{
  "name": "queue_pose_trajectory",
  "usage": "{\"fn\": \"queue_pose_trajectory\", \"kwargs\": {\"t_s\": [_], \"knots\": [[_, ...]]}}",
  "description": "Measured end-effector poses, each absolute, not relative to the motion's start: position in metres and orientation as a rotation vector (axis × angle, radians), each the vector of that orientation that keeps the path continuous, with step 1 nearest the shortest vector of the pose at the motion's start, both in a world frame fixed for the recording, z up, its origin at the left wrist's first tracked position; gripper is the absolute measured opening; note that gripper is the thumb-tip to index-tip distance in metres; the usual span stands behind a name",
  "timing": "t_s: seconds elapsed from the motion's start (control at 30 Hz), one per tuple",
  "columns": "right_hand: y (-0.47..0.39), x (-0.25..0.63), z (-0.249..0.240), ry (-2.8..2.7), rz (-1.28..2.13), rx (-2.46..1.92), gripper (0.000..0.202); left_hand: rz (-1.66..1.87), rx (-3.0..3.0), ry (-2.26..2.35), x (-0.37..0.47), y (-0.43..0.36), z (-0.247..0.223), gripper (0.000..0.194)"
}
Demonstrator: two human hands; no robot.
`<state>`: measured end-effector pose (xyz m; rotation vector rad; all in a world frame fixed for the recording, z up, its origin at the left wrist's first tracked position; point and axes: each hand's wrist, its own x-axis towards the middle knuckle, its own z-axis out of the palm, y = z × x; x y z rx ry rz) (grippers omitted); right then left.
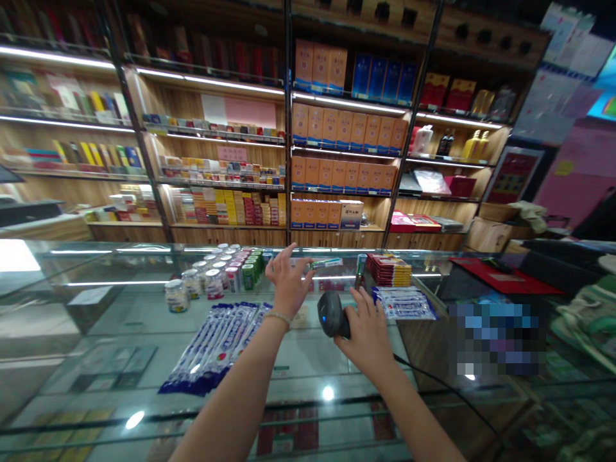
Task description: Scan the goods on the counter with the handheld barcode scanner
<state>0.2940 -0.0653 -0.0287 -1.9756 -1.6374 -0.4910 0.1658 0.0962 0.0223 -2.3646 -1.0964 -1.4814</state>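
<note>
My left hand, with a band at the wrist, is raised over the glass counter. Its thumb and a finger pinch one end of a slim white-and-green pack, which points to the right. My right hand is wrapped round a dark barcode scanner showing a small blue light; its cable trails off to the lower right. Left of my left forearm, long blue-and-silver packets lie fanned out. More such packets lie right of my right hand.
Rows of small jars and tubs stand at the left. Beyond the scanner are a small upright tube and stacked red-and-yellow packs. A red mat lies at the right. Lit shelves with orange boxes stand behind the counter.
</note>
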Motion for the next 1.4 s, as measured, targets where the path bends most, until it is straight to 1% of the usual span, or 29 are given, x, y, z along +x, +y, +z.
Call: {"fn": "queue_pose_trajectory", "kwargs": {"t_s": [0.23, 0.53, 0.7, 0.8, 0.93, 0.97, 1.07, 1.1, 1.23, 1.4], "knots": [[-0.067, 0.292, -0.024, -1.682, -0.378, -2.034, 0.033, -1.443, -2.363, -1.126, 0.167, 0.096, 0.022, 0.023], [-0.070, 0.292, -0.019, -1.869, -0.257, -2.054, 0.038, -1.447, -2.366, -1.110, 0.167, 0.096, 0.022, 0.020], [-0.075, 0.291, -0.015, -1.916, -0.171, -2.071, 0.041, -1.461, -2.396, -1.084, 0.167, 0.097, 0.022, 0.022], [-0.079, 0.293, -0.011, -1.967, -0.091, -2.072, 0.049, -1.470, -2.387, -1.089, 0.167, 0.097, 0.022, 0.021], [-0.074, 0.307, 0.005, -1.938, -0.058, -2.032, 0.075, -1.491, -2.380, -1.096, 0.166, 0.097, 0.021, 0.020], [-0.068, 0.311, 0.011, -1.892, -0.080, -2.026, 0.077, -1.493, -2.382, -1.097, 0.167, 0.097, 0.021, 0.020], [-0.043, 0.325, 0.030, -1.611, -0.172, -2.096, 0.057, -1.498, -2.386, -1.107, 0.167, 0.098, 0.020, 0.021], [-0.033, 0.329, 0.035, -1.552, -0.182, -2.125, 0.053, -1.499, -2.386, -1.113, 0.167, 0.098, 0.020, 0.021], [0.005, 0.339, 0.044, -1.523, -0.186, -2.209, 0.050, -1.500, -2.391, -1.141, 0.167, 0.099, 0.020, 0.020], [0.030, 0.342, 0.030, -1.460, -0.134, -2.166, 0.040, -1.490, -2.402, -1.149, 0.167, 0.099, 0.020, 0.021]]}}
